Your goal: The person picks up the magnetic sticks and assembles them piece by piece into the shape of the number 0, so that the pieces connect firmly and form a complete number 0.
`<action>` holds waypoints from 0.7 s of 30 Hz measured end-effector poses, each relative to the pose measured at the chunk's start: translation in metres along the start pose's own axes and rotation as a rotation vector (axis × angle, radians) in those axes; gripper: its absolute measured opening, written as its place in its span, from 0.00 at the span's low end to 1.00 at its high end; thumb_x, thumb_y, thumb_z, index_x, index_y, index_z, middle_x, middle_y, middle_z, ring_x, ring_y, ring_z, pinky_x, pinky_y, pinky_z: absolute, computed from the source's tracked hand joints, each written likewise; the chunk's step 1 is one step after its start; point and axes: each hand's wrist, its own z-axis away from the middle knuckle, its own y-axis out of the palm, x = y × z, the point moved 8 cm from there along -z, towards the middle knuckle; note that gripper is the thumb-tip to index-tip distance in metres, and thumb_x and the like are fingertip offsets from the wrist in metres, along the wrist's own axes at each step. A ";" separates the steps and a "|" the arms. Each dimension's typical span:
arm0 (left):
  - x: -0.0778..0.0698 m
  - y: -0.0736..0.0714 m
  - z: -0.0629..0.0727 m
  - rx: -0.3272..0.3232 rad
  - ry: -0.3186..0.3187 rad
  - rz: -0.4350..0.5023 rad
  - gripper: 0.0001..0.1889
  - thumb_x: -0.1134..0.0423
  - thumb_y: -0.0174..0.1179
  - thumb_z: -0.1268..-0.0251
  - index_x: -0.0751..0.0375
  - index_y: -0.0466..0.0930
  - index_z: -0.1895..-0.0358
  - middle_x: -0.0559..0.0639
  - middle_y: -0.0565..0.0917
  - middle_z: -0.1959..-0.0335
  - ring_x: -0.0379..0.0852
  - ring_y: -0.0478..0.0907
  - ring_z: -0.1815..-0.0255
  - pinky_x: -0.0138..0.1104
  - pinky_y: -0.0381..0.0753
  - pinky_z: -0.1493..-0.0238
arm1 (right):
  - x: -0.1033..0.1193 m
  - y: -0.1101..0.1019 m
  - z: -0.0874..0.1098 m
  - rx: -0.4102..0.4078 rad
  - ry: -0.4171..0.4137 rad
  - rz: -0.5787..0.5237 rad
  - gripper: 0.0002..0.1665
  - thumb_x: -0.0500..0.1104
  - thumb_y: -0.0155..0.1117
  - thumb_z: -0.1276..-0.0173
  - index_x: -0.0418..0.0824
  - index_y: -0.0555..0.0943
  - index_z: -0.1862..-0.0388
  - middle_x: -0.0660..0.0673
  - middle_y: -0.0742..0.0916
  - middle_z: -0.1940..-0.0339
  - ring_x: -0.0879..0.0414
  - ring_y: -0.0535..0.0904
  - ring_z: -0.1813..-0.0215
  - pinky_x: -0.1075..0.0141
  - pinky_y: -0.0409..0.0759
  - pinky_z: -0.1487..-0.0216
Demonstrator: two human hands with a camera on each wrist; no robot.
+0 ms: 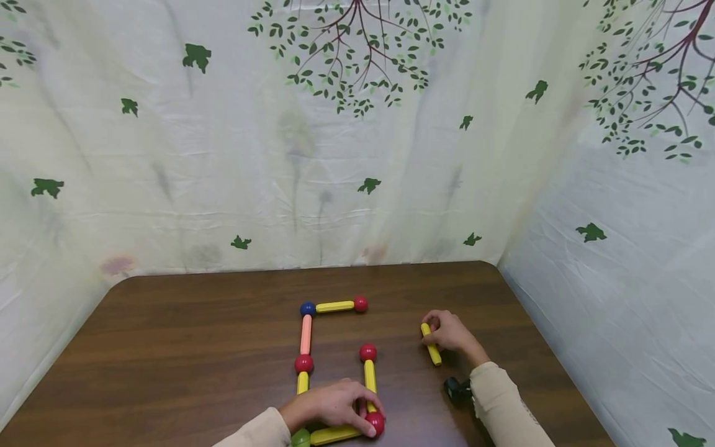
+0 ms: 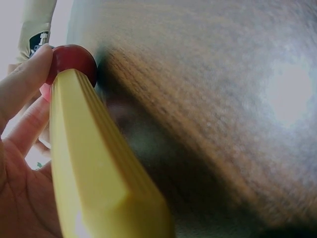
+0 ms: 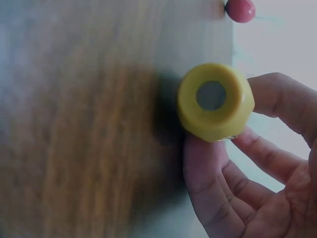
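My left hand [image 1: 335,402] pinches a red ball [image 1: 375,425] at the near right corner of a chain of coloured rods and balls lying on the table. A yellow rod [image 2: 94,163] runs up to that ball in the left wrist view. From the ball another yellow rod [image 1: 370,377] points away to a second red ball [image 1: 367,352]. Further right, my right hand [image 1: 451,334] holds a loose yellow rod [image 1: 431,345] between thumb and fingers. Its end, with a grey round centre, faces the camera in the right wrist view. Part of the chain is hidden under the left hand.
On the chain's left side are a green ball [image 1: 300,438], a red ball [image 1: 304,363], a pink rod [image 1: 306,335] and a blue ball [image 1: 308,309]. A yellow rod [image 1: 335,307] leads right to a red ball [image 1: 360,303]. Leaf-patterned cloth [image 1: 313,205] hangs behind the brown table [image 1: 195,354].
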 end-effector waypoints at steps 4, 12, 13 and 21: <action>0.000 0.000 0.000 0.002 -0.001 -0.009 0.11 0.56 0.65 0.38 0.48 0.83 0.53 0.35 0.74 0.75 0.29 0.68 0.72 0.24 0.67 0.68 | -0.001 -0.003 -0.003 -0.007 -0.027 -0.029 0.18 0.30 0.70 0.46 0.34 0.80 0.55 0.43 0.78 0.71 0.53 0.76 0.73 0.61 0.80 0.74; -0.001 -0.002 -0.001 0.004 0.004 -0.006 0.11 0.57 0.65 0.38 0.49 0.84 0.53 0.35 0.74 0.75 0.29 0.68 0.73 0.24 0.67 0.68 | 0.006 0.003 -0.014 0.016 -0.080 -0.147 0.21 0.31 0.69 0.45 0.31 0.79 0.51 0.42 0.82 0.69 0.54 0.79 0.72 0.59 0.82 0.71; -0.001 -0.002 -0.001 0.004 0.003 -0.005 0.11 0.57 0.65 0.38 0.49 0.84 0.53 0.35 0.74 0.75 0.29 0.68 0.73 0.24 0.67 0.68 | 0.007 0.004 -0.016 0.019 -0.084 -0.160 0.21 0.31 0.69 0.45 0.31 0.78 0.51 0.42 0.82 0.69 0.54 0.79 0.72 0.59 0.82 0.71; 0.000 0.000 -0.001 -0.004 0.008 -0.024 0.11 0.56 0.66 0.38 0.48 0.84 0.53 0.35 0.74 0.76 0.29 0.68 0.73 0.24 0.67 0.69 | 0.026 0.023 -0.028 0.062 -0.104 -0.235 0.22 0.32 0.69 0.43 0.30 0.77 0.49 0.42 0.81 0.68 0.54 0.78 0.71 0.60 0.82 0.69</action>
